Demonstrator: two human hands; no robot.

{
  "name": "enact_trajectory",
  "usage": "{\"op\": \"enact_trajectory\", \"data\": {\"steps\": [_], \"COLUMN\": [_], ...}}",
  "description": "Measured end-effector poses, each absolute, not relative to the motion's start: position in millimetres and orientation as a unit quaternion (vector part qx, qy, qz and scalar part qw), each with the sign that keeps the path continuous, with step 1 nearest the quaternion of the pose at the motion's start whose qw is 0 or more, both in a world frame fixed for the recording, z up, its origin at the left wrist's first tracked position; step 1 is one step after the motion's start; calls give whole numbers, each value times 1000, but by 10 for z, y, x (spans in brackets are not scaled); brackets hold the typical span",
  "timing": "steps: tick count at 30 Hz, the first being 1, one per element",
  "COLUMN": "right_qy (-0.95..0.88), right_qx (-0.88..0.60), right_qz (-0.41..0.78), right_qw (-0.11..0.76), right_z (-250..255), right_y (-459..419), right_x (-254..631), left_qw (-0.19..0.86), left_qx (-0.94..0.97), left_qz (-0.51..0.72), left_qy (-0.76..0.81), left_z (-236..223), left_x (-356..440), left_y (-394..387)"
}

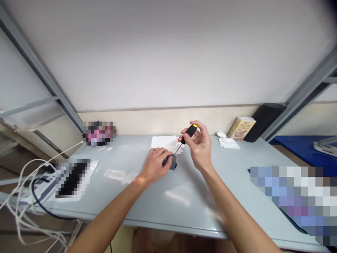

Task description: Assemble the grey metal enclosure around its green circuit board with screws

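**Holding a black-handled, yellow-capped screwdriver (pixel 191 131) to a small grey boxy block (pixel 172 163)!**

Head view: gripping the handle snugly between thumb and curled fingers of the right hand (pixel 201 147), slanting it up toward one o'clock from the block. Clasping the block closely in the left hand (pixel 157 161), mid-table, over the glossy pale blue-grey tabletop (pixel 147 207); impossible to tell about contact at the tip. Spotting white paper sheets (pixel 163 141) near eleven o'clock, just beyond. And out around two: crumpled white tissue (pixel 228 143), a pale-yellow cardboard box (pixel 241 128), a black cylinder (pixel 265 121).
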State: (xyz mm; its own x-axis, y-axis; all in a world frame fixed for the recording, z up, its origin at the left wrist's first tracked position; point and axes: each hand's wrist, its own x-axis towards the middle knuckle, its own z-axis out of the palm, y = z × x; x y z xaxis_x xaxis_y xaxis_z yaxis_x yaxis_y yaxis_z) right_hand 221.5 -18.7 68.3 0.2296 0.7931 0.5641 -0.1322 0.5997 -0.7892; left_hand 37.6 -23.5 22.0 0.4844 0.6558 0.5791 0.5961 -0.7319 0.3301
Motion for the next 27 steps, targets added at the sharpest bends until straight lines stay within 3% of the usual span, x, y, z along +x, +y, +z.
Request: {"op": "enact_trajectory", "data": {"steps": [27], "right_qy": [-512], "right_qx": [-315], "right_qz": [339], "right_qw": [724], "right_z": [704], "right_y": [-191], "right_x": [2203], "left_qw": [58], "left_qx": [861], "left_qz": [341], "left_qy": [374], "left_z": [232], "left_x": [378], "left_y": [-236]}}
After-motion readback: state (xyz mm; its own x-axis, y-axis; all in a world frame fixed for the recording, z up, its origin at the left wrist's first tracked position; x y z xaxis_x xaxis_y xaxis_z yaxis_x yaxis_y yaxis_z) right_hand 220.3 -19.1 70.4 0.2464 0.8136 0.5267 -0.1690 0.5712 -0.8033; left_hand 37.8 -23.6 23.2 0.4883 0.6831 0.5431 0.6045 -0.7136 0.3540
